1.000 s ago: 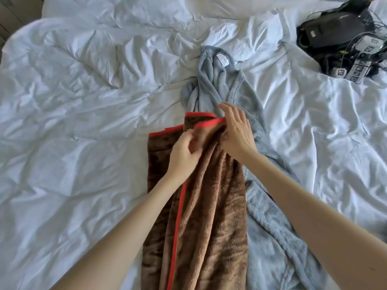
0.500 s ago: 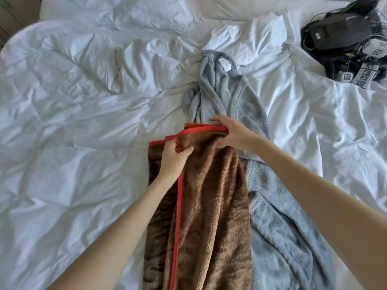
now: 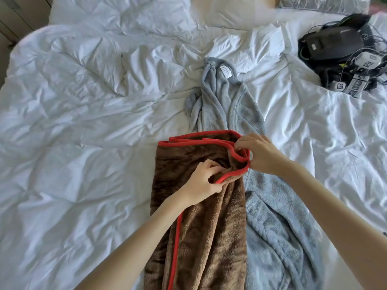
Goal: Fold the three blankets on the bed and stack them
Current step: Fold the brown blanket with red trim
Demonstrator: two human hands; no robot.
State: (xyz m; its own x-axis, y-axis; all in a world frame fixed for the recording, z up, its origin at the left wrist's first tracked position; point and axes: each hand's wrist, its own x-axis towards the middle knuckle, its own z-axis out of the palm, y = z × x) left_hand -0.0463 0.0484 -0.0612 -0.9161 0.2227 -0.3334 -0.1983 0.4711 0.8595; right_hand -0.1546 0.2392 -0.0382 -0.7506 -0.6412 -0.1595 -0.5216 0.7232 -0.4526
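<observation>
Pinching red trim, left hand and right hand, brown blanket lying lengthwise, away from person

Left hand and right hand, both bare. Each continues into a bare forearm, left forearm and right forearm, uncovered as far as the edge of the view. Fingers are slender; knuckles show. Nail detail is too blurred to tell.

bed: white, rumpled, fills view | pillows: along far edge | wooden unit: top-left corner | black gear with cables: top-right on bedding | light: soft, daylight-like
</observation>
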